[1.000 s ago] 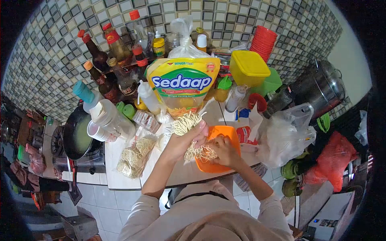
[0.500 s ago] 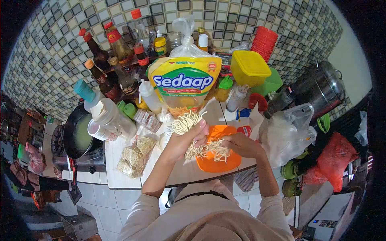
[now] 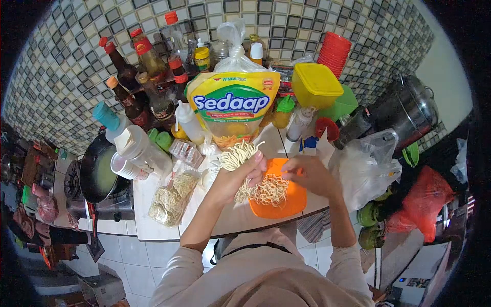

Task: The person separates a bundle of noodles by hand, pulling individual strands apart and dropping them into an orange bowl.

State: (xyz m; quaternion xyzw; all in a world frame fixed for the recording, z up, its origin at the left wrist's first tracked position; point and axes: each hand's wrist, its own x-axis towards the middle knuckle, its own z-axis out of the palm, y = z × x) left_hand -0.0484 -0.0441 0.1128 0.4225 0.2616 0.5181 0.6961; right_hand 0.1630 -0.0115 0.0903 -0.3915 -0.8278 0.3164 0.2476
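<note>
My left hand point(image 3: 240, 176) is closed around a bundle of pale noodles point(image 3: 237, 156), whose strands stick out above and below the fingers. Just right of it, more noodles point(image 3: 272, 190) lie in an orange square bowl point(image 3: 292, 204). Above the bowl's right side is my right hand point(image 3: 309, 174), its fingers curled and blurred, so whether they hold anything is hidden. A clear bag of noodles point(image 3: 173, 202) rests on the counter left of my left forearm.
A dark wok point(image 3: 104, 171) with pale liquid sits on the stove at left. Behind my hands stands a Sedaap pouch point(image 3: 232, 105), with sauce bottles beside it. A plastic bag point(image 3: 365, 171) is at right, below a large pot point(image 3: 409, 110).
The noodles that hung by my right hand now lie in the orange bowl. My right hand has risen slightly off them; my left hand keeps its bundle.
</note>
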